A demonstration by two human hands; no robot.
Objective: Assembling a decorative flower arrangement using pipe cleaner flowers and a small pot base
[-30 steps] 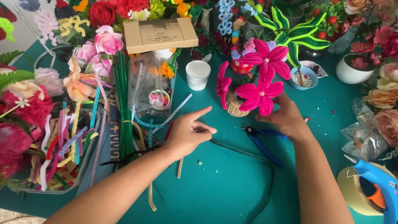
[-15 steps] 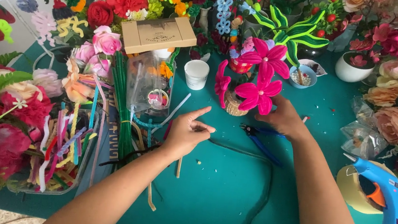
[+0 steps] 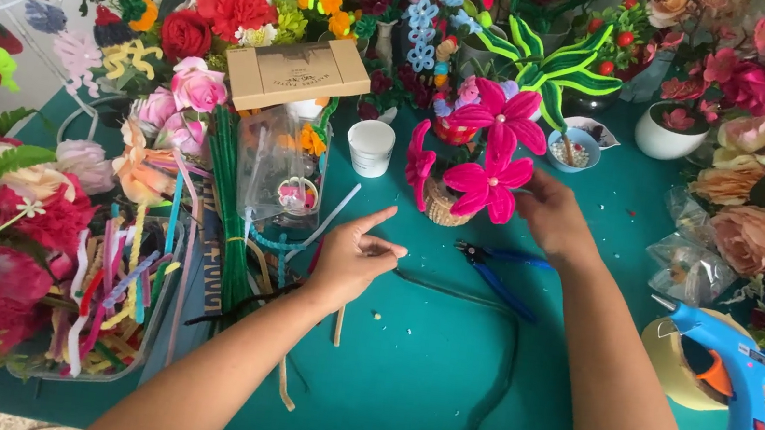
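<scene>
My right hand point(image 3: 552, 216) rests against the bright pink pipe-cleaner flowers point(image 3: 497, 151), which stand in a small woven basket pot point(image 3: 442, 205); fingers touch the lower right petals. My left hand point(image 3: 353, 258) hovers over the teal tablecloth point(image 3: 420, 385) with the index finger pointing up-right and the other fingers curled, holding nothing I can see. Blue-handled pliers point(image 3: 497, 268) lie between the hands. A long dark green stem point(image 3: 482, 354) curves on the cloth below them.
A blue glue gun point(image 3: 732, 375) stands on a tape roll at the right. A white cup point(image 3: 371, 146), a clear jar point(image 3: 276, 173), a cardboard box point(image 3: 298, 73) and a tray of coloured pipe cleaners point(image 3: 122, 280) sit left. Handmade flowers ring the table.
My right hand has shifted slightly up against the pink flowers. My left hand has stayed in place with its finger still pointing.
</scene>
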